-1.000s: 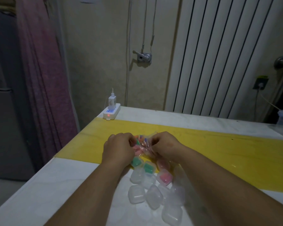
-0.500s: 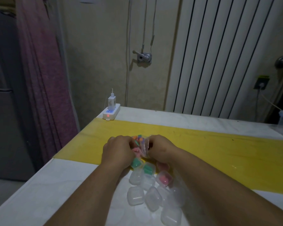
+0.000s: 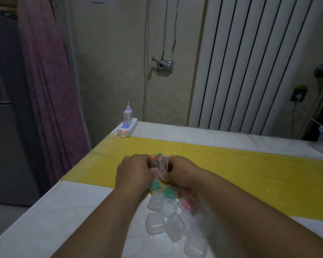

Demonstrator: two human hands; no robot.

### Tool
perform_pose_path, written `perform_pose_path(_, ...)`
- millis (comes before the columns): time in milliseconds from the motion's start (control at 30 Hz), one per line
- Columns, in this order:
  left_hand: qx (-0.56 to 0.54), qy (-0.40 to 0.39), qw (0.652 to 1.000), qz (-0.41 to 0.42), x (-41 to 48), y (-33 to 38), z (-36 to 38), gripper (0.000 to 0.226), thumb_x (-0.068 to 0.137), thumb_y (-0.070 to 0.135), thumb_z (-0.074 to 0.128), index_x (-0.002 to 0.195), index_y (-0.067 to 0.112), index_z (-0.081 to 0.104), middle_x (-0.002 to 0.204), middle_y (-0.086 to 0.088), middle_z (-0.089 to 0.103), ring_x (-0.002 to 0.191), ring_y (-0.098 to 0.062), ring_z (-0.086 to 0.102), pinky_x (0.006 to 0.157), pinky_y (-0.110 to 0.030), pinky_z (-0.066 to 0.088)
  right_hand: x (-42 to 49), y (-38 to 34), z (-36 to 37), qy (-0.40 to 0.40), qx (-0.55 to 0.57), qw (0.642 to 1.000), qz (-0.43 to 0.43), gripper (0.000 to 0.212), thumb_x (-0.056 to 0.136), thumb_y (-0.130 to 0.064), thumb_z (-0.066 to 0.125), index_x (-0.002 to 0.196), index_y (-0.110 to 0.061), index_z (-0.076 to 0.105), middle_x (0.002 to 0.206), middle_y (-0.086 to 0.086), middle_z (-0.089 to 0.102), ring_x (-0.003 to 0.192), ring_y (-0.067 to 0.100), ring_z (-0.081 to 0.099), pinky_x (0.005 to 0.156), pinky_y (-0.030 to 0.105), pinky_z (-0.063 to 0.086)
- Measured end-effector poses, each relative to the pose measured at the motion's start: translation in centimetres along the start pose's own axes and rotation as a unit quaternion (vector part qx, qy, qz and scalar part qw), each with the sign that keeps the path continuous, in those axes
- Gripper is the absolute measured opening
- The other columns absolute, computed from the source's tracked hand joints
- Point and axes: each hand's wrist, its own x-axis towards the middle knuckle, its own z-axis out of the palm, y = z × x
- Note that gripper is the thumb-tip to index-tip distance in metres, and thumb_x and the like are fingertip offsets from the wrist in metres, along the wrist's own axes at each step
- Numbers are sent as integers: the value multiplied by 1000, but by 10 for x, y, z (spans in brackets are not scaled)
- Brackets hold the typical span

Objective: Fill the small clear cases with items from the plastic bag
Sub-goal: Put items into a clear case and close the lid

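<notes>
From over the person's shoulder, both hands meet above the yellow strip (image 3: 231, 170) of the table (image 3: 35, 220): the left hand (image 3: 133, 173) and the right hand (image 3: 181, 170) each have curled fingers clenched on the plastic bag (image 3: 161, 169), which is bunched between them with small orange, green and blue items (image 3: 157, 158) showing at its top. Just nearer than the hands lies a cluster of small clear cases (image 3: 155, 223), two holding green pieces (image 3: 156, 186), one pink (image 3: 187, 203), the rest looking empty. At the far corner sits a white power strip (image 3: 127, 128) with a charger (image 3: 127, 115) plugged in.
</notes>
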Motion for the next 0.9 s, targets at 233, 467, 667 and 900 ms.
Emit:
perform_pose_path(233, -14, -25, 1000, -9, 0, 1, -3, 21, 79, 36, 69, 99, 33, 72, 98, 9, 69, 102, -20, 54, 85, -34, 49, -10, -13, -6, -22, -27, 999, -21, 25, 94, -29, 59, 75, -14, 61, 80, 10, 61, 76, 19, 50, 68, 28, 40)
perform_pose_path(467, -6, -20, 1000, -15, -1, 2, -4, 17, 78, 40, 73, 94, 33, 71, 94, 9, 68, 99, -18, 54, 82, -34, 49, -13, 5, -6, 90, 165, 979, 82, 39, 77, 12, 53, 53, -18, 59, 56, -8, 54, 55, 5, 50, 49, 11, 40)
perform_pose_path(667, 5, -18, 1000, -7, -2, 1, -4, 17, 80, 39, 71, 95, 32, 71, 94, 9, 68, 100, -19, 55, 80, -33, 48, -21, 4, -10, 121, 317, 936, 96, 32, 76, 21, 48, 65, -6, 61, 65, 3, 60, 58, 14, 54, 44, 15, 39)
perform_pose_path(900, 27, -15, 999, -15, -1, 6, -5, 19, 80, 38, 70, 98, 31, 72, 99, 6, 67, 101, -20, 54, 83, -34, 49, -34, 24, -32, 168, 346, 908, 168, 3, 80, -1, 75, 80, -3, 73, 62, 8, 63, 57, 21, 55, 67, 38, 58)
